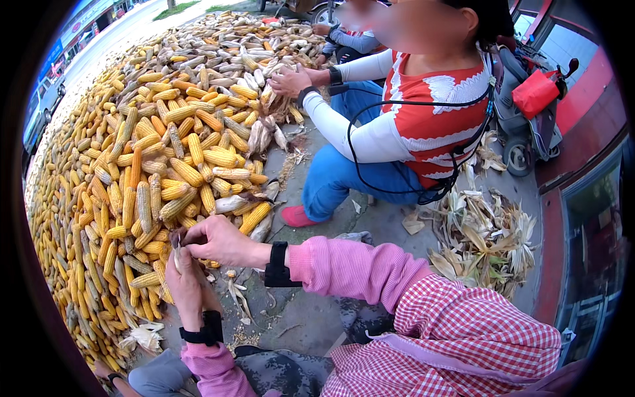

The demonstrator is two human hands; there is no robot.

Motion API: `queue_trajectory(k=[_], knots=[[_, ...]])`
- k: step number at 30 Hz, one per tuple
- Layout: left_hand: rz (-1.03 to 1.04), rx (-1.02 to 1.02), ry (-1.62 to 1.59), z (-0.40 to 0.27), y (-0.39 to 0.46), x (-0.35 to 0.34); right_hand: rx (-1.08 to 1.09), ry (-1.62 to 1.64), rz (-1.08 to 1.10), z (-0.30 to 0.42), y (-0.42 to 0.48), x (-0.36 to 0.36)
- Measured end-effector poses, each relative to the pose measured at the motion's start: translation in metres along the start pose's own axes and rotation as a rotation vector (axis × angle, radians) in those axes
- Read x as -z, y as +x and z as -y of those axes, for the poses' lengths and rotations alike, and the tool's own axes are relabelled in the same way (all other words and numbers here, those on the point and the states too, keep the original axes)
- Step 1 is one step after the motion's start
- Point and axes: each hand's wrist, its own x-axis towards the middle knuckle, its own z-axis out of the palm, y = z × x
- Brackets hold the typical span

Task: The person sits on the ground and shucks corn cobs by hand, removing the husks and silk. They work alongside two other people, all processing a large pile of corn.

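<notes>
My left hand [186, 283] is wrapped around an ear of corn [177, 254] in pale husk, held upright. Most of the ear is hidden by the fingers. At its tip, my right hand [225, 244] pinches the dark, dry silk and husk [176, 236] between thumb and fingers. Just beyond both hands spreads a large heap of husked yellow corn cobs [186, 171]. A bright yellow cob [255, 218] and an ear partly in dry husk [235, 202] lie at the heap's near edge.
A co-worker [436, 114] sits to the right, hands at unhusked ears [258, 52]. Another person [354, 42] is farther back. Stripped husks [486, 233] lie on the concrete ground [292, 302]. A scooter [521, 119] stands near the wall; a third person's knee [158, 374] shows at lower left.
</notes>
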Motion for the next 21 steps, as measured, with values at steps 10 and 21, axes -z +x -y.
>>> queue_trajectory(k=[10, 21], knots=[[0.004, 0.024, -0.063, 0.014, 0.003, 0.012, -0.049, 0.108, -0.007, -0.008, 0.011, -0.017], [0.003, 0.029, -0.018, 0.006, 0.005, 0.019, -0.04, 0.156, -0.034, -0.011, 0.014, -0.026]])
